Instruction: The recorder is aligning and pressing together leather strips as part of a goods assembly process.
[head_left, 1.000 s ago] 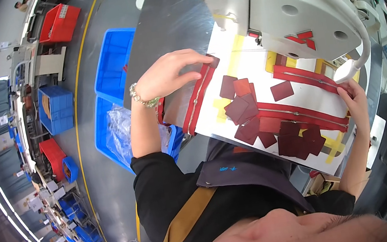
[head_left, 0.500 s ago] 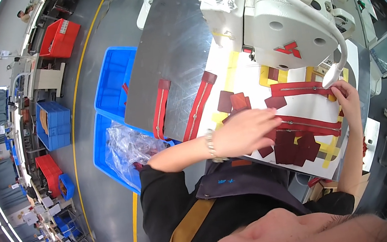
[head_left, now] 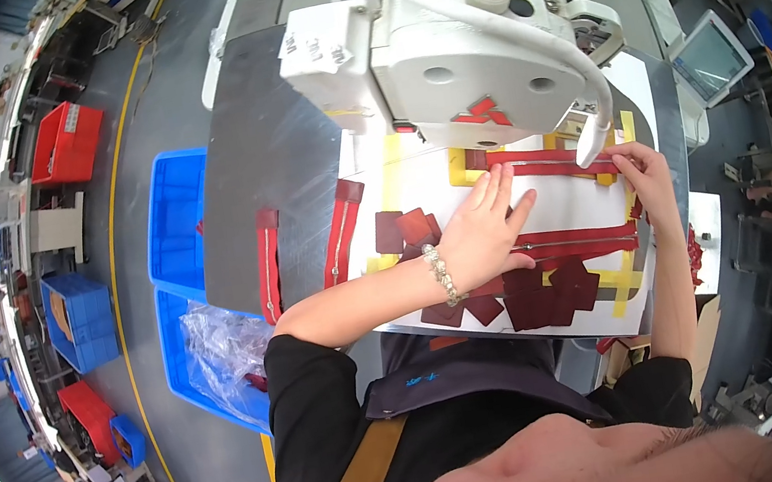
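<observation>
A red zipper strip point(head_left: 551, 163) lies flat across the yellow-edged plate below the head of a white sewing machine point(head_left: 445, 40). My right hand point(head_left: 648, 184) pinches its right end between thumb and fingers. My left hand point(head_left: 483, 231), fingers stretched and thumb apart, reaches to the strip's left end, the fingertips at its lower edge. Nearer me, a second red zipper strip point(head_left: 583, 242) lies on the white work surface, partly hidden at its left by my left hand. Dark red square patches point(head_left: 552, 297) lie loosely below it, with more patches point(head_left: 401, 228) left of my left hand.
Two more red zipper strips point(head_left: 270, 264) point(head_left: 342, 233) lie on the grey metal table point(head_left: 233, 164) at left. Blue bins point(head_left: 179, 324) stand beside it, one holding clear plastic. A white hose point(head_left: 514, 29) curves down close to my right hand. A screen point(head_left: 714, 68) stands far right.
The upper zipper strip has moved away from me, onto the plate at the machine head, with my right hand at its end. My left hand has moved up to its left end. The view has shifted.
</observation>
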`<state>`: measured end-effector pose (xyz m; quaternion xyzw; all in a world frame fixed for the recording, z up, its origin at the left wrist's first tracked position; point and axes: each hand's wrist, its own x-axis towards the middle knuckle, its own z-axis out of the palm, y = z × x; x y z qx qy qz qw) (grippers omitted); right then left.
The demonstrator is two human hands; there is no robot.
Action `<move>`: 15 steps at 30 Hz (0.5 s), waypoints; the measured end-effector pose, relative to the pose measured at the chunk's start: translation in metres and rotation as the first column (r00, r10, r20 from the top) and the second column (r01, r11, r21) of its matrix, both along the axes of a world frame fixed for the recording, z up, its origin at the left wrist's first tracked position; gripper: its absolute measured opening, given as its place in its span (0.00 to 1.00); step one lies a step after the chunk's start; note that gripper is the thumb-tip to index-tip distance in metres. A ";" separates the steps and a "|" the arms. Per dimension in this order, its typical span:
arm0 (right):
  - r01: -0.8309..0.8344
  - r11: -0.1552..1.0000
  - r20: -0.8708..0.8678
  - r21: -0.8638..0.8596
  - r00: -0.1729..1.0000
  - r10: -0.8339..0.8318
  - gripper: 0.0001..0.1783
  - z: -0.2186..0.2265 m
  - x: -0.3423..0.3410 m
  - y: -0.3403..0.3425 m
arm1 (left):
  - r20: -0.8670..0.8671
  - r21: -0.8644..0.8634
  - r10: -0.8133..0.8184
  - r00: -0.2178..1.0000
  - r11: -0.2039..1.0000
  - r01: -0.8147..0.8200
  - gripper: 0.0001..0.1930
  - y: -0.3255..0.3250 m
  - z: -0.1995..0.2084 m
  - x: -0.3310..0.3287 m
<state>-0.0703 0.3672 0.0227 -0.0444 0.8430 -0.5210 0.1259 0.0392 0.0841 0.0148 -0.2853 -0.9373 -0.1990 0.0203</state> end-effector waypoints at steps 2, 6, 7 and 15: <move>-0.021 0.999 0.034 0.025 0.999 0.020 0.09 0.002 -0.001 -0.001 | -0.016 -0.054 0.027 1.000 0.998 -0.027 0.46 -0.002 0.001 0.000; -0.068 0.998 -0.028 0.006 0.997 0.068 0.10 0.003 0.003 -0.007 | -0.052 -0.110 0.016 0.999 0.994 -0.021 0.47 -0.003 0.005 -0.004; -0.059 0.998 -0.019 0.009 0.998 0.059 0.10 0.004 0.003 -0.011 | -0.042 -0.107 0.007 0.999 0.994 -0.012 0.47 -0.004 0.006 -0.004; -0.140 0.977 -0.089 0.162 0.984 0.155 0.09 0.012 0.001 -0.012 | -0.083 -0.174 0.007 0.997 0.985 -0.021 0.45 -0.010 0.017 -0.006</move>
